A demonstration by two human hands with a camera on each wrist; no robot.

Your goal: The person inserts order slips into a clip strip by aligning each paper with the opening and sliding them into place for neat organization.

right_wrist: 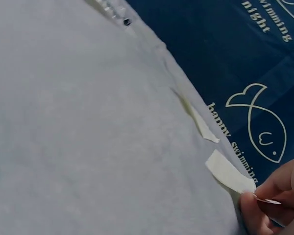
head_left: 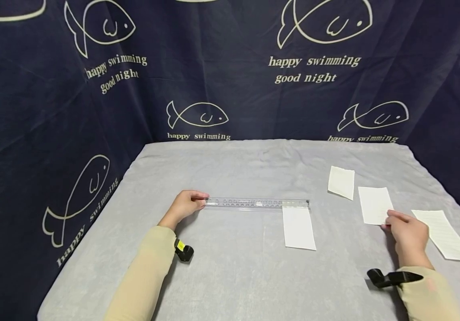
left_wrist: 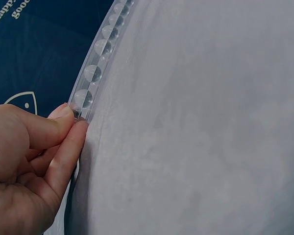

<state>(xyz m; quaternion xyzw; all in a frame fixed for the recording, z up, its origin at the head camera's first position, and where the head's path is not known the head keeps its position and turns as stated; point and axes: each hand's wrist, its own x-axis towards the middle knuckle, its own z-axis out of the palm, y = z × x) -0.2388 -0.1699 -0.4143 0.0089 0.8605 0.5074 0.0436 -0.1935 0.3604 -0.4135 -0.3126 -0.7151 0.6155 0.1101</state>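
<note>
My left hand [head_left: 185, 204] pinches the left end of a long clear plastic ticket rail [head_left: 246, 203] between thumb and fingers. Clear round balls show inside the rail [left_wrist: 92, 73] in the left wrist view. At its right end, a white paper slip [head_left: 299, 229] hangs down toward me, its top edge overlapped by the rail. Off to the right, my right hand [head_left: 410, 234] pinches the lower right corner of another white paper slip [head_left: 374, 205]. In the right wrist view, thumb and fingers close on the corner of that slip [right_wrist: 228, 171].
A small white slip [head_left: 341, 183] lies farther back, left of the pinched one. Beside my right hand lies a longer slip [head_left: 444, 234] with faint lines. All rest on a grey cloth-covered table [head_left: 246, 281], with dark blue printed curtains [head_left: 250, 89] around the back and sides.
</note>
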